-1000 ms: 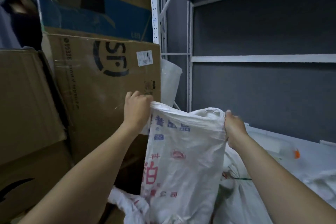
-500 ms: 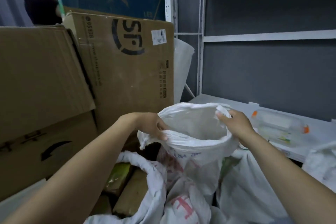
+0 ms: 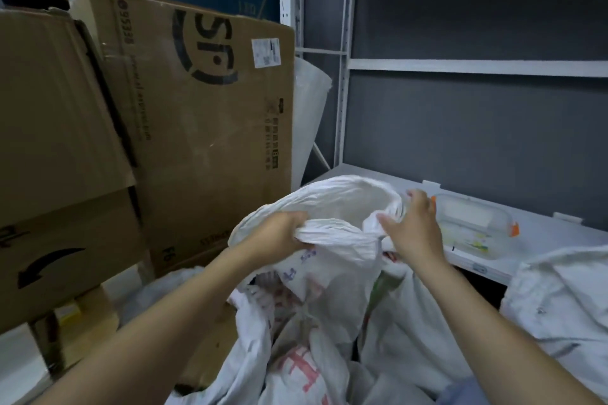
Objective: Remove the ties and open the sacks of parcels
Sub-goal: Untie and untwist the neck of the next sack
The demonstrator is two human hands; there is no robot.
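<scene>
A white woven sack point(image 3: 332, 266) with red and blue print stands in front of me, its mouth gaping open and its rim rolled down. My left hand point(image 3: 279, 233) grips the bunched near-left part of the rim. My right hand point(image 3: 411, 227) is at the right side of the rim, thumb and fingers around the cloth, slightly blurred. No tie shows on this sack. A second white sack point(image 3: 559, 299) lies at the right, and more white sacking point(image 3: 250, 371) is heaped below.
Large brown cardboard boxes point(image 3: 204, 115) stand stacked at the left, close to the sack. A white metal shelf point(image 3: 467, 240) runs behind, bearing a clear plastic box with orange clips point(image 3: 473, 227). A grey wall backs the rack.
The sack, held up tall by its top edge a second ago, has been lowered and its mouth spread and rolled down. Both hands have shifted along the rim toward each other.
</scene>
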